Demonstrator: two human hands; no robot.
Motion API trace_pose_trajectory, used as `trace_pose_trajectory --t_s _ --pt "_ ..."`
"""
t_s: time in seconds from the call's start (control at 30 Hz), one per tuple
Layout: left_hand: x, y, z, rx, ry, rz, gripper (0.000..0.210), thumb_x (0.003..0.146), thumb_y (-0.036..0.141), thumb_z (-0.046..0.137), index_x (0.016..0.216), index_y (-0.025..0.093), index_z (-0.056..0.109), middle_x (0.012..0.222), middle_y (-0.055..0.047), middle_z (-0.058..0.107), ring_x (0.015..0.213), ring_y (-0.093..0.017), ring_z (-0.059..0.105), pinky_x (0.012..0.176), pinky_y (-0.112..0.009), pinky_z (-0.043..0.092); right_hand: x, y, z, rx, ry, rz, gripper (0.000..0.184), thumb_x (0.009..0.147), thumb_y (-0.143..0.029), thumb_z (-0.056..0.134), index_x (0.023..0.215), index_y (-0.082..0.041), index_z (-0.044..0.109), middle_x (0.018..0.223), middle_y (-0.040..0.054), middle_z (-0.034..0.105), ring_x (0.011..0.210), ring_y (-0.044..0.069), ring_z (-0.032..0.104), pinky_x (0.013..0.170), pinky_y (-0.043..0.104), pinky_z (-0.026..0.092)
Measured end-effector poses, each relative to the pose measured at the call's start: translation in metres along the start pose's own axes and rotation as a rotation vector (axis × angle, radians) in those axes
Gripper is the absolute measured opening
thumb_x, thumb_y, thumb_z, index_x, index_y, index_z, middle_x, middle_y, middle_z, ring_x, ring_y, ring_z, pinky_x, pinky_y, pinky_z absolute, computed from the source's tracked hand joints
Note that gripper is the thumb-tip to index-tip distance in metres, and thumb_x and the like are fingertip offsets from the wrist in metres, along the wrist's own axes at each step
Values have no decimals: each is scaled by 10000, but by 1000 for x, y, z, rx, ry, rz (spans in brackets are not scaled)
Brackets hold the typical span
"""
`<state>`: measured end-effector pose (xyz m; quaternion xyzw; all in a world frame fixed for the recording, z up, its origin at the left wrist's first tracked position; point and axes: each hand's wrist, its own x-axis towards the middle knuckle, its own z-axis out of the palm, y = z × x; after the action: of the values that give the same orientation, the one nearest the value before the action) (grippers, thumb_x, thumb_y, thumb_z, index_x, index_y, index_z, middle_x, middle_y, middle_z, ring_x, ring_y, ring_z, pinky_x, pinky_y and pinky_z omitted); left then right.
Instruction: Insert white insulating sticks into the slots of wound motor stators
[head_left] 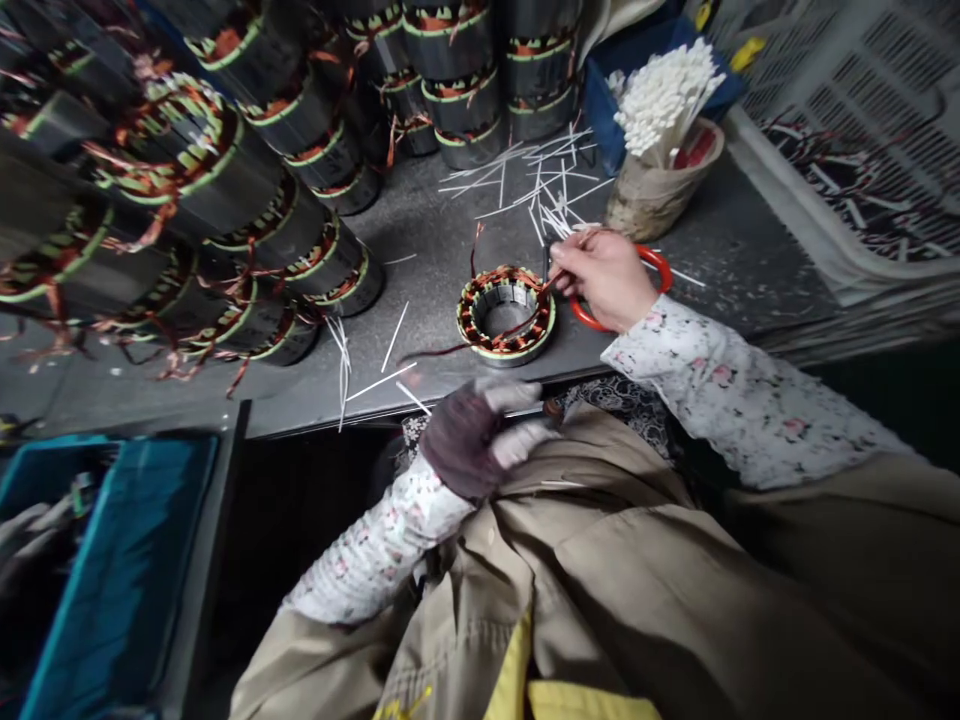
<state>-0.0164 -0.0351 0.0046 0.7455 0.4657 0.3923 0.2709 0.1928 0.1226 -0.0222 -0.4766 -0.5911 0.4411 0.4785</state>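
A stator ring (541, 345) with orange copper windings and yellow-green insulation lies flat on the bench, with wire leads sticking out at its back and left. My right hand (604, 275) is bare and closed in a pinch on a copper wire lead (550, 285) at the ring's right side. Beneath that hand lie red-handled scissors (660, 262), partly covered by the palm. My left hand (480, 435), in a dark fingerless glove with whitish fingertips, hovers at the bench's front edge, below the ring. Its fingers are apart and somewhat blurred, and nothing shows between them.
Stacked wound stators (292, 230) fill the left and back of the bench. White sticks (547, 170) lie scattered behind the ring. A wrapped cup (660, 190) holds a white bundle (671, 95). A white crate (847, 230) stands right; a blue bin (127, 560) sits lower left.
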Motion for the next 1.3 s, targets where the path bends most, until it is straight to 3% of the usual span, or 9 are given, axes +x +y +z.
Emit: trace_pose_trajectory --t_s 0.13,0.2,0.3,0.43,0.53,0.67,0.83,1.07,1.3 --pt "49 0 -18 511 -126 186 398 921 507 706 1213 237 733 1309 -125 726 1342 -326 608 1256 -587 354 -2 5 -28 -155 -137 -85 375 786 -580 760 777 -246 590 748 19 664 722 201 643 708 408 593" --pt "79 -13 -25 553 -274 195 329 885 493 749 1085 234 776 1192 -103 772 1305 -361 617 1264 -652 281 -2 2 -49 -338 73 -159 256 834 -470 732 824 -245 612 832 37 692 802 216 654 792 440 594" --pt "104 -28 -30 375 -404 180 249 857 482 764 873 235 791 1099 -70 783 1151 -302 681 1126 -520 474 9 -6 -80 -541 460 -159 77 917 -276 632 984 -240 618 989 71 708 821 181 626 823 403 584" --pt "97 -25 -21 370 -330 104 249 840 459 758 756 225 758 959 -55 774 1061 -273 693 1047 -469 515 28 -20 -103 -727 482 -108 79 928 -222 643 1007 -221 650 1169 110 693 878 168 634 893 382 589" --pt "78 -20 -7 499 -228 160 190 873 414 732 838 229 756 950 -53 776 1036 -275 701 1176 -561 428 22 -28 -101 -724 457 -213 113 1001 -305 553 986 -261 657 1145 97 722 979 224 699 889 425 616" --pt "63 -33 4 573 -33 414 156 969 358 636 1066 280 730 1159 -15 777 1206 -231 689 1302 -583 303 -21 -32 -75 -507 427 -635 182 1047 -296 505 1165 -270 641 1163 85 755 995 245 758 834 439 631" --pt "62 -45 -1 582 -45 567 571 998 499 602 1458 174 511 1243 -99 753 1182 -237 718 1289 -517 380 -92 -25 -36 -409 149 -940 123 971 -210 542 1015 -226 657 1062 81 778 1004 252 748 864 411 621" --pt "51 -36 20 637 161 423 806 965 538 660 1575 131 326 1396 -197 654 1376 -327 602 1187 -468 502 -140 -15 -26 -256 -96 -694 168 946 -145 492 828 -245 558 728 7 667 643 158 643 601 304 543" --pt "46 -40 28 474 161 300 821 960 539 668 1595 198 275 1495 -180 578 1415 -335 569 1215 -506 476 -111 -20 -10 -208 -126 -425 232 981 -213 524 771 -222 623 710 -8 702 619 137 646 603 276 501"
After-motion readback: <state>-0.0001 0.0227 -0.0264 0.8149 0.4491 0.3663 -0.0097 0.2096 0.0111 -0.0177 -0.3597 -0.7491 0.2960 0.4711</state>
